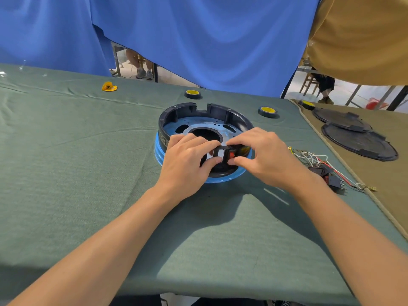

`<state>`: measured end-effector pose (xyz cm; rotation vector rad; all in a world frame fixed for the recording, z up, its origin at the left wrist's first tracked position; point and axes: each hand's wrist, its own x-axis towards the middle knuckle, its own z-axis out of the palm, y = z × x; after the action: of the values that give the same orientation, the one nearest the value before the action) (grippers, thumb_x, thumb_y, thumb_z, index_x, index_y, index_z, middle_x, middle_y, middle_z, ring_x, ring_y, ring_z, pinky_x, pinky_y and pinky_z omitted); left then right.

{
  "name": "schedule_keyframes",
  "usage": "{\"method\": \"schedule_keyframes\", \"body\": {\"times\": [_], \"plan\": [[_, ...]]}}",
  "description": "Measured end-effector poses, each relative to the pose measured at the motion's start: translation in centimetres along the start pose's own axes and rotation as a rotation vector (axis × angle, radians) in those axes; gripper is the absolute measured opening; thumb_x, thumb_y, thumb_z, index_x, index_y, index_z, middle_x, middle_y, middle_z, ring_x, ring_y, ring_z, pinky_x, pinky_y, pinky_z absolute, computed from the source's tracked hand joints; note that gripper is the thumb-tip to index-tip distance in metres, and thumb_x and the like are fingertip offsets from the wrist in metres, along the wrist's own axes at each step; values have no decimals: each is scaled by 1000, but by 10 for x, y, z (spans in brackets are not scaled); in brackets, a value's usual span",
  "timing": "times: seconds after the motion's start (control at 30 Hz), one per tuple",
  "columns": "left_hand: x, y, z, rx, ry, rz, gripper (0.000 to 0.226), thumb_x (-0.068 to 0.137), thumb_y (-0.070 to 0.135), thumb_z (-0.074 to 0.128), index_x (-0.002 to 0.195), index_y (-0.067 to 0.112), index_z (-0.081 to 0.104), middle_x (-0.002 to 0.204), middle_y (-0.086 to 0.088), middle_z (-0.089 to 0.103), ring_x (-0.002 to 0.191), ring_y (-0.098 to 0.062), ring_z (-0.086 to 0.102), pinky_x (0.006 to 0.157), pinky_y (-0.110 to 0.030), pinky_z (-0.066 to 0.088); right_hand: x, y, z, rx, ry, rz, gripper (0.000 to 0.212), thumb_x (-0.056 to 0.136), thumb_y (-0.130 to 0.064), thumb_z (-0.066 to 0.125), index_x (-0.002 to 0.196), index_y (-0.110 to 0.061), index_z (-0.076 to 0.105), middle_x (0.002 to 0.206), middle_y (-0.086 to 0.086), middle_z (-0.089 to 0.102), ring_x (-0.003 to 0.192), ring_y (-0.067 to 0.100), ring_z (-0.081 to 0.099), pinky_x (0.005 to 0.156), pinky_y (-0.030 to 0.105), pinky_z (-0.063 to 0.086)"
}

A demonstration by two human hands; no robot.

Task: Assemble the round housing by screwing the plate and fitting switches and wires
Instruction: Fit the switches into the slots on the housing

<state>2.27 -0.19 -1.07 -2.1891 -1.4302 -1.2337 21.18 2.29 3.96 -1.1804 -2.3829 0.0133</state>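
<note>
The left hand (187,155) and the right hand (262,154) pinch together a small black switch (224,153) with a red button, at the near rim of the round housing (205,120). The switch seems light, stiff plastic; better to grip its flat sides. Thin, soft wires (313,157) lie just right of the right hand.

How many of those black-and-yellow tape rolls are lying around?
3. One tape roll lies on the green cloth beyond the round housing, a second to the housing's right, a third on the tan cloth by the black covers. More could lie outside the view.
</note>
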Motion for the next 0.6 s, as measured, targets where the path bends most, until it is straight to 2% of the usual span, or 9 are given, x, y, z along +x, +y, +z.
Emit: {"method": "schedule_keyframes", "body": {"times": [0.13,0.23,0.33,0.47,0.53,0.6], "plan": [[-1,1,0,15,-3,-1,27,83,27,70,103,11,74,80,1,71,79,-25,63,83,-32,29,-6,-1,7,-74,65,-14,35,84,-29,72,118,-22,68,117,-7,67,116,16,54,99,39,37],[-1,0,-1,10,-4,3,26,84,28,70,103,11,74,80,2,70,79,-25,63,83,-32,29,-5,0,5,20,32,0,35,85,-29,73,118,-20,69,117,-5,67,116,15,54,100,38,40],[-1,0,-1,9,-4,5,25,83,27,72,103,12,74,81,2,70,79,-24,62,84,-32,29,1,0,-1,158,20,16,27,87,-26,71,112,-18,73,111,-3,71,110,17,56,99,33,42],[-1,0,-1,10,-10,4,26,84,28,70,104,12,74,80,2,70,79,-25,62,83,-31,29,6,1,-6,122,-31,4,21,90,-24,67,109,-20,75,107,-4,73,105,17,58,95,36,44],[-1,0,-1,11,-16,4,27,84,29,69,105,12,74,81,2,70,80,-25,62,84,-32,29,6,4,-9,203,-64,34,19,94,-25,63,108,-22,75,105,-6,73,104,13,59,93,29,44],[-2,-1,-2,11,-21,4,28,85,29,69,106,12,73,82,1,71,82,-25,62,85,-32,29,5,6,-12,304,-73,86,20,96,-27,59,107,-23,75,101,-13,71,100,1,59,89,19,44]]}}
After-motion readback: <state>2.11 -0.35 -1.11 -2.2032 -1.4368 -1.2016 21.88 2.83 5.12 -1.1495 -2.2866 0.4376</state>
